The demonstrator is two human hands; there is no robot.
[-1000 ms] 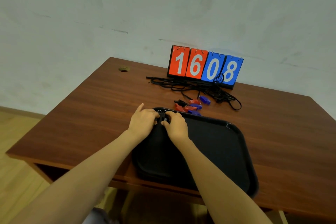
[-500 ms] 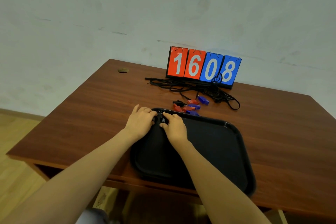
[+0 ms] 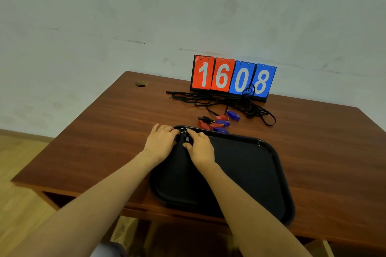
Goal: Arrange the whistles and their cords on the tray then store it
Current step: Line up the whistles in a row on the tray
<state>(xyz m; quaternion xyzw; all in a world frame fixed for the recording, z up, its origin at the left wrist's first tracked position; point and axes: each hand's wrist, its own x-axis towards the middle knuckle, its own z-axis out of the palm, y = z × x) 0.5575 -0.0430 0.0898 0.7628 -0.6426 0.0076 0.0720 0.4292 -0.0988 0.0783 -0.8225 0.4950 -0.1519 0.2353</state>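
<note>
A black tray [image 3: 246, 165] lies on the brown table, hanging over the near edge. At its far left corner my left hand [image 3: 160, 142] and my right hand [image 3: 199, 146] meet over a small black whistle [image 3: 186, 137] with metal rings. Both hands pinch it with their fingertips. Several red, blue and black whistles [image 3: 218, 122] lie in a pile just beyond the tray. A tangle of black cords [image 3: 225, 102] stretches behind them.
A flip scoreboard [image 3: 232, 78] reading 1608 stands at the table's back edge against the wall. A round cable hole [image 3: 141, 84] sits at the back left corner. Bare wood shows to the left and right of the tray.
My hands stay at the tray's far left corner, with the fingers shifting slightly on the black whistle. The view has tilted a little.
</note>
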